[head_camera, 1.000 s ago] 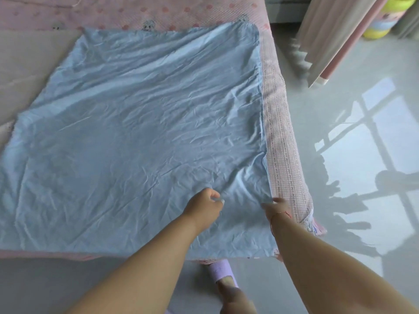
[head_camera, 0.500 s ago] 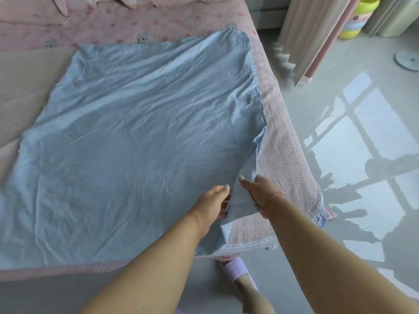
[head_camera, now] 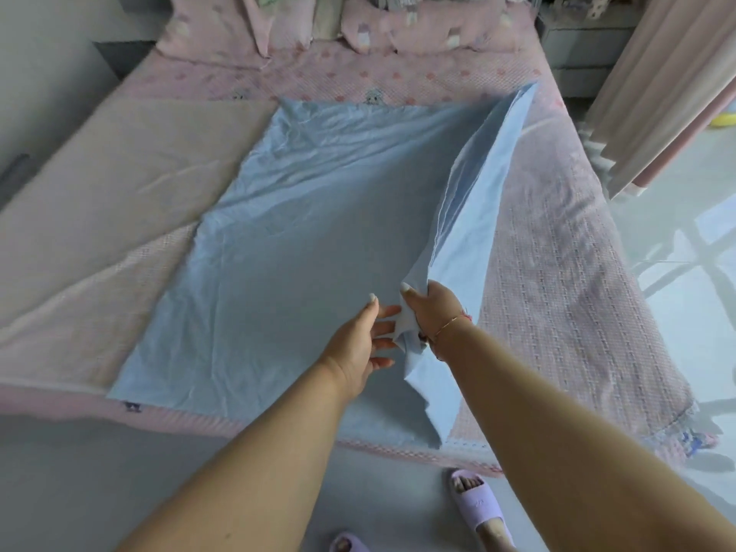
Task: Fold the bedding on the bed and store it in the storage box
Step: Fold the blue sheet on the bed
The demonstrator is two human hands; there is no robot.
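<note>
A light blue sheet (head_camera: 278, 249) lies spread over the middle of the bed (head_camera: 577, 280), its near edge hanging just over the side where the person stands. The right hand (head_camera: 432, 310) has its fingers clamped on a bunch of the sheet's right edge and holds it lifted, so that side stands up as a long raised flap running away toward the far corner. The left hand (head_camera: 360, 342) is just beside it, fingers loosely spread and touching the gathered cloth without closing on it. Judging from this, the step in hand is the first fold: bringing the right side over onto the left. The next move seems to call for carrying the lifted edge across toward the left edge of the sheet, with the left hand taking a second hold further along so the edge stays straight, then smoothing the creases. A beige mat (head_camera: 119, 185) lies on the left of the bed and pink pillows (head_camera: 278, 21) sit at its head. No storage box is visible.
</note>
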